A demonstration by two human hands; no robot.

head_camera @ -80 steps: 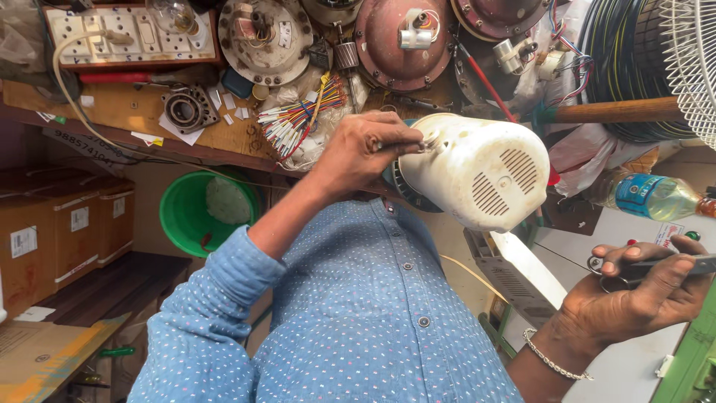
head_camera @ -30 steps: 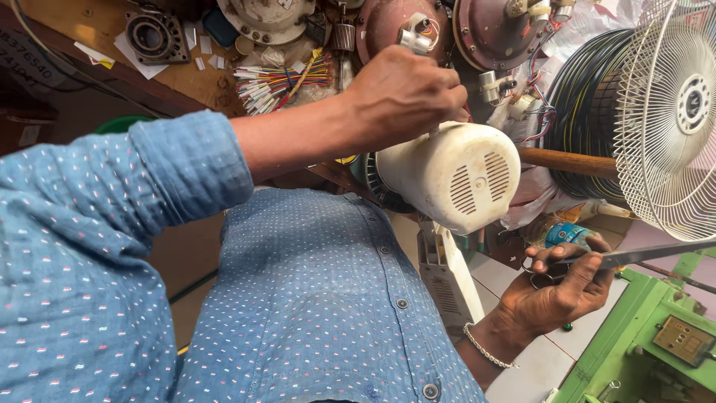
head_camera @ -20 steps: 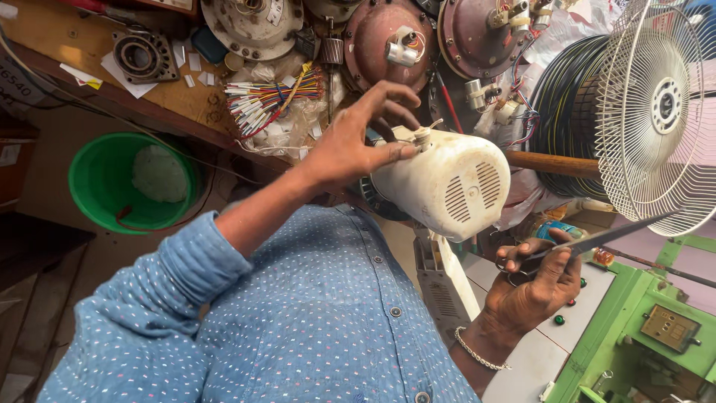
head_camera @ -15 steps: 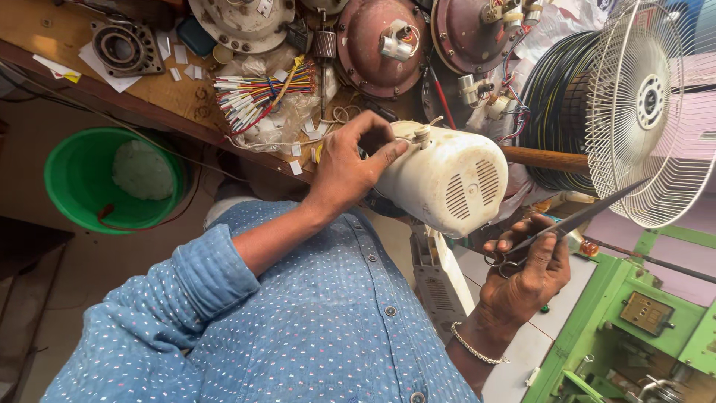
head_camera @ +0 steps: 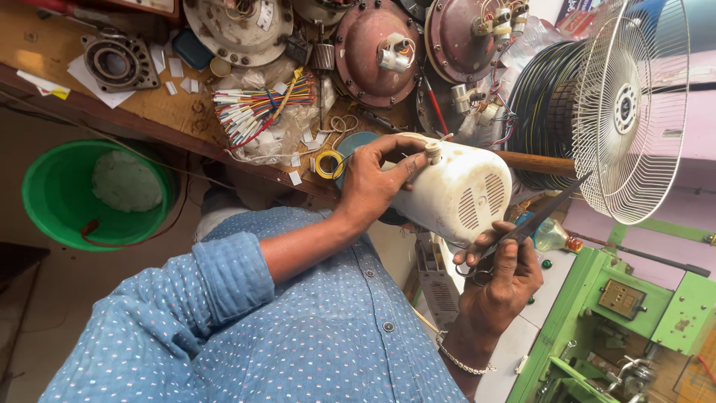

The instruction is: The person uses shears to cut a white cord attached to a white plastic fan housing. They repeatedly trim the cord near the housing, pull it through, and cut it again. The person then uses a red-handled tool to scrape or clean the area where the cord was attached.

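Fan motor housing (head_camera: 455,194), cream and vented, is held just off the edge of a cluttered wooden worktop (head_camera: 134,101) strewn with wire bundles (head_camera: 253,112) and motor parts. A fan guard (head_camera: 630,112) crowds one side. Left hand (head_camera: 377,183) clasps the housing; right hand (head_camera: 503,280) pinches scissors (head_camera: 529,224).

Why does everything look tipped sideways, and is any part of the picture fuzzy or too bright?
Head view: the camera is tilted, so the workbench runs slanted; light is soft and even, without harsh glare; the cream fan motor housing and the left hand look sharp; the right hand with its dark tool is sharp too; the wire fan guard bulges near the edge, and the blue sleeve is slightly soft.
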